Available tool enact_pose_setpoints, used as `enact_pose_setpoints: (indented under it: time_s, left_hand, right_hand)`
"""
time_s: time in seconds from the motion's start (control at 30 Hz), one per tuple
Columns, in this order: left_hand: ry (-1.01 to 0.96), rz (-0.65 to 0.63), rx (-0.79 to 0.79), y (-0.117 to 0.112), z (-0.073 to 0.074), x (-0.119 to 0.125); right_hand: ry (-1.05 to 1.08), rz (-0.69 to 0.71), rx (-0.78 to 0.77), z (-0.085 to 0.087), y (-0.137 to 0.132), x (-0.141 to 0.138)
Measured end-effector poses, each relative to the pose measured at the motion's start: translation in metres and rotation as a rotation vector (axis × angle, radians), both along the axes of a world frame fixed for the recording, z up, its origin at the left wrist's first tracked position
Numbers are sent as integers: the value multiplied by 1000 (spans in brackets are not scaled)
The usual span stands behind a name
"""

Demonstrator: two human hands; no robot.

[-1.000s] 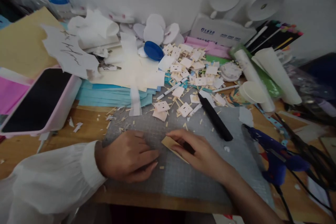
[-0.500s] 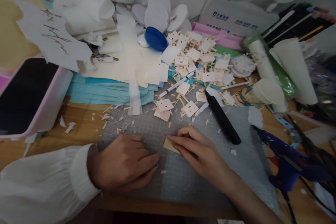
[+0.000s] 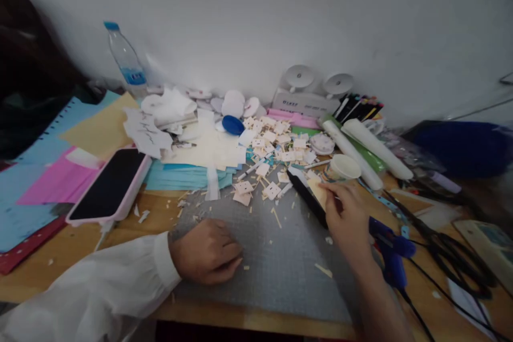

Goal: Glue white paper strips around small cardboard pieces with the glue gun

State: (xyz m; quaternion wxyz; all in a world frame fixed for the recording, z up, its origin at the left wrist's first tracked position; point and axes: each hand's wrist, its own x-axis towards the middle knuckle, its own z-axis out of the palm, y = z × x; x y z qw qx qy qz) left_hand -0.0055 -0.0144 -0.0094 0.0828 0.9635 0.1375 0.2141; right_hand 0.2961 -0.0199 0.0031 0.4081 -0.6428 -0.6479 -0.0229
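My left hand [image 3: 208,251] rests on the grey cutting mat [image 3: 264,256], fingers curled in a loose fist with nothing visible in it. My right hand [image 3: 347,216] is raised over the mat's far right edge and pinches a small tan card piece [image 3: 318,192]. It hovers just above a black utility knife [image 3: 306,197] lying at that edge. A heap of small cream squares with cut slots [image 3: 276,144] is piled beyond the mat. Thin paper slivers litter the mat.
A phone in a pink case [image 3: 108,184] lies at left on coloured paper sheets. A blue glue gun [image 3: 390,248] and black cables lie right of the mat. White rolls [image 3: 371,147], a paper cup [image 3: 344,166], a blue lid [image 3: 233,125] and a water bottle [image 3: 126,59] stand behind.
My right hand lifted the tan card off the mat's middle and carried it right, to above the black knife. The view pulled back and up. My left hand stayed put.
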Motion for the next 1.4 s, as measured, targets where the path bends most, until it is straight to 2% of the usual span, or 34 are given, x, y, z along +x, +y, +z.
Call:
enact_pose_setpoints:
  time_s: [0.1, 0.2, 0.3, 0.37, 0.53, 0.67, 0.87, 1.0, 1.2, 1.4]
  left_hand:
    - [42, -10, 5, 3, 5, -2]
    - [-2, 173, -88, 15, 10, -4]
    - [-76, 416, -220, 36, 11, -1]
    - [-93, 454, -315, 50, 9, 4]
    - [-79, 420, -424, 71, 6, 10]
    - [-133, 442, -575, 73, 9, 12]
    - [-269, 451, -940, 65, 26, 18]
    - [-329, 404, -1198, 57, 35, 18]
    - [-427, 360, -1502, 52, 24, 29]
    - [-510, 343, -1597, 58, 15, 41]
  right_hand:
    - [-94, -24, 45, -8, -3, 5]
    - [-106, 30, 124, -10, -19, -11]
    - [-117, 183, 121, -15, -41, -41]
    - [-114, 285, 90, -22, -53, -59]
    - [-22, 407, -6, -34, -61, -76]
    - [128, 471, -99, -25, -40, -77]
    - [322, 527, -125, -10, 8, -95]
    - [512, 523, -139, -12, 15, -101]
    - [707, 479, -181, -26, 10, -95]
    - [820, 505, -240, -27, 10, -89]
